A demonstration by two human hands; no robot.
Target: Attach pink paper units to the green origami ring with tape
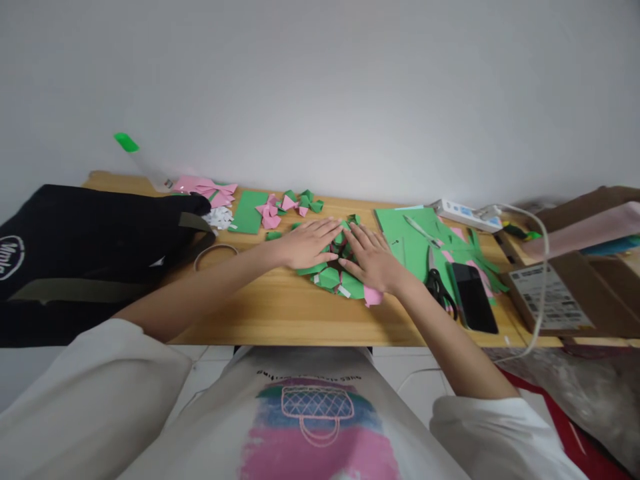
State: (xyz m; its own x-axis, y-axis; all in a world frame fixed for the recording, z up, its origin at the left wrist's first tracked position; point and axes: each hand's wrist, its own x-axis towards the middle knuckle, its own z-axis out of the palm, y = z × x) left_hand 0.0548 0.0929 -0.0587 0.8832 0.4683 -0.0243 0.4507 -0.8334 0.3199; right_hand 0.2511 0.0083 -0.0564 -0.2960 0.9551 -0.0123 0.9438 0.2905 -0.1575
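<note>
A round piece of folded green paper (327,278) with pink bits and white tabs lies on the wooden table (280,313). My left hand (313,243) rests flat across its left side, fingers stretched out. Over its right side lies my right hand (373,257), also flat with the fingers spread. The hands nearly meet at the middle and cover much of the paper piece. Under the edge of my right hand a pink paper bit (373,296) sticks out. Behind the hands are pink paper flowers (270,212) and green folded pieces (311,200).
At the right lie green sheets (400,233), scissors (437,287), a phone (475,297), a power strip (467,215) with a white cable, and a cardboard box (565,293). A black bag (90,260), a tape ring (215,248) and white paper scraps (219,217) are at the left.
</note>
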